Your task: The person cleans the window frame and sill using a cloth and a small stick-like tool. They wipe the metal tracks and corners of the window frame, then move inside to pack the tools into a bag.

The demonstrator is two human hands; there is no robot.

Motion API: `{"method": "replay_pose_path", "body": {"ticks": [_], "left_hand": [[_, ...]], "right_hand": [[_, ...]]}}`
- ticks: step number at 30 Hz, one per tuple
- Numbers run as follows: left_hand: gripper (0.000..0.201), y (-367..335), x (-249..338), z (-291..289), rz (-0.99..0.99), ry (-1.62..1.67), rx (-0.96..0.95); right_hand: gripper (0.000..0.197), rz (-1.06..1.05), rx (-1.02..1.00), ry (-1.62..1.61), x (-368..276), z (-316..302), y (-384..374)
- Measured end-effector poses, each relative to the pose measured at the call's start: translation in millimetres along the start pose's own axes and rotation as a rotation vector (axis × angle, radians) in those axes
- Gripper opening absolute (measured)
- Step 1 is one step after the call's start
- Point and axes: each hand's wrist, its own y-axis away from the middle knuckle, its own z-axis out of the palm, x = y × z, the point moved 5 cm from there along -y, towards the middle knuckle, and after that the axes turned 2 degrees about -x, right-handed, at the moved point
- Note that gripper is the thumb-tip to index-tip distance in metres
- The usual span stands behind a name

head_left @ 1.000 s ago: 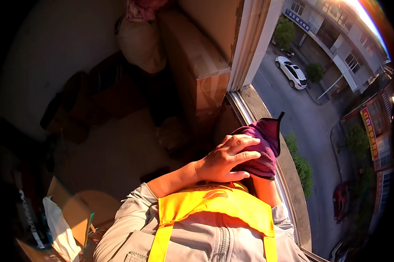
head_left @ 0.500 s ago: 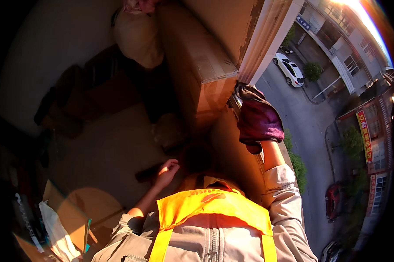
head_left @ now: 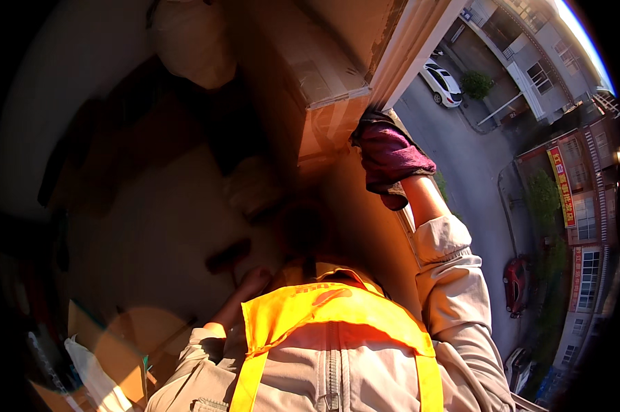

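Note:
A crumpled maroon cloth (head_left: 396, 152), with darker folds, covers my right hand (head_left: 385, 147) and hides its fingers. That hand is bunched around the cloth and presses against the window frame (head_left: 420, 48), at the corner of a large taped cardboard box (head_left: 330, 113). My right arm stretches forward along the sill, its sleeve pushed up. Bare and in deep shadow, my left hand (head_left: 256, 280) hangs low by the left edge of my yellow apron (head_left: 337, 305). Its fingers are too dark to make out.
Outside on the right lies a street (head_left: 454, 165) with a white car (head_left: 440, 84) and a red car (head_left: 516, 285). A pale rounded bundle (head_left: 193, 44) stands at the far left. An opened cardboard piece (head_left: 117, 350) lies at the lower left.
My right hand has moved slightly left and farther along the frame, with the cloth. My left hand has sunk lower into shadow toward the apron. The whole view has shifted a little.

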Motion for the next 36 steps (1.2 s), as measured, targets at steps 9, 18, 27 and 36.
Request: {"method": "replay_pose_path", "body": {"ticks": [9, 18, 27, 36], "left_hand": [[0.027, -44.7, 8.7, 6.6, 0.048, 0.03, -0.069], [0.023, -53.9, -52.4, 7.5, 0.102, -0.072, -0.106], [0.019, -34.3, -144.2, 36.2, 0.105, 0.072, 0.002], [0.021, -22.2, -53.0, 31.3, 0.016, 0.043, -0.192]], "right_hand": [[0.039, 0.088, 0.125, -0.221, 36.5, 11.4, 67.9], [0.029, -0.046, 0.162, 0.095, -14.0, -3.2, 31.5], [0.033, -0.101, 0.073, 0.558, -40.0, -3.9, 6.7], [0.028, -0.129, 0.158, 0.372, -11.5, -2.5, 81.4]]}}
